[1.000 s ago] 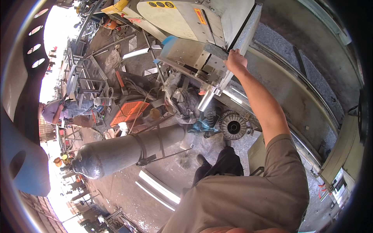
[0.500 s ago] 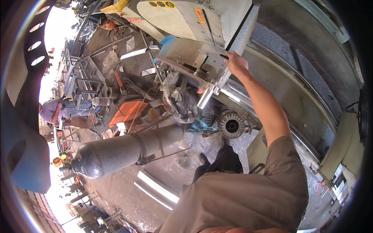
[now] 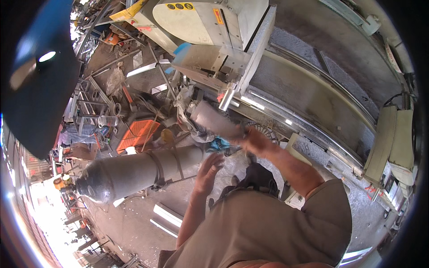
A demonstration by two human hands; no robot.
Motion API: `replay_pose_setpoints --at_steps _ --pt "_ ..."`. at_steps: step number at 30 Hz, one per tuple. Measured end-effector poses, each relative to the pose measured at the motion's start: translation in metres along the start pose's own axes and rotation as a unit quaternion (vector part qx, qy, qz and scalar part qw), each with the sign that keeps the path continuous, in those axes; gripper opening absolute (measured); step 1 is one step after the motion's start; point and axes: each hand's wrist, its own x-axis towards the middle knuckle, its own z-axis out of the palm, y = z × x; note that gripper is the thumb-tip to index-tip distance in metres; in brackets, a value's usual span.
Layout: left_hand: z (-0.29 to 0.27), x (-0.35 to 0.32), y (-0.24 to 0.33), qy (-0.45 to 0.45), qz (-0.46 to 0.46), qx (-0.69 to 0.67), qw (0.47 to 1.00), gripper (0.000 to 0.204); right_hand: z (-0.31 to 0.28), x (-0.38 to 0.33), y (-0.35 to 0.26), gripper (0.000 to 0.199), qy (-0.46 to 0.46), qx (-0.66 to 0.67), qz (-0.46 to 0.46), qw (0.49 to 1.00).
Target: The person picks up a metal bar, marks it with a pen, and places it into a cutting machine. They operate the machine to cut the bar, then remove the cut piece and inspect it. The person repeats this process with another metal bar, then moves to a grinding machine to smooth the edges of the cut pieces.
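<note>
Just now the right hand [image 3: 255, 142] had dropped from the cream machine [image 3: 196, 26], clamped on a blurred grey plate [image 3: 216, 121] before the torso [image 3: 272, 223], apparently shifting handling there; the left hand [image 3: 208, 170], apart, looked empty.

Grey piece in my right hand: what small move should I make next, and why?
Perhaps bring your left hand up to support the far end of the blurred grey piece. Your right hand grips only one end, the other end has no hand on it, and your left hand looks empty and close by.
</note>
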Motion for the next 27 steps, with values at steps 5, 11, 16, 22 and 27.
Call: replay_pose_setpoints --at_steps 5,11,16,22,27 --pt "0.015 -0.021 0.028 -0.158 0.076 -0.133 0.976 0.09 0.069 -0.065 0.038 0.021 -0.159 0.2 0.113 0.96" --pt "-0.004 -0.054 0.014 -0.109 0.03 -0.122 0.986 0.083 0.092 -0.084 0.061 0.025 -0.215 0.201 0.149 0.944" --pt "-0.013 -0.062 0.009 -0.014 0.083 -0.161 0.983 0.066 0.039 -0.037 0.026 0.044 -0.065 -0.055 0.026 0.996" --pt "-0.017 -0.056 0.003 0.042 0.057 -0.201 0.977 0.063 -0.134 0.152 -0.044 0.049 0.34 -0.381 -0.08 0.856" --pt "0.008 -0.058 -0.004 0.097 0.001 -0.219 0.971 0.061 -0.186 0.251 -0.074 0.068 0.377 -0.481 -0.044 0.79"
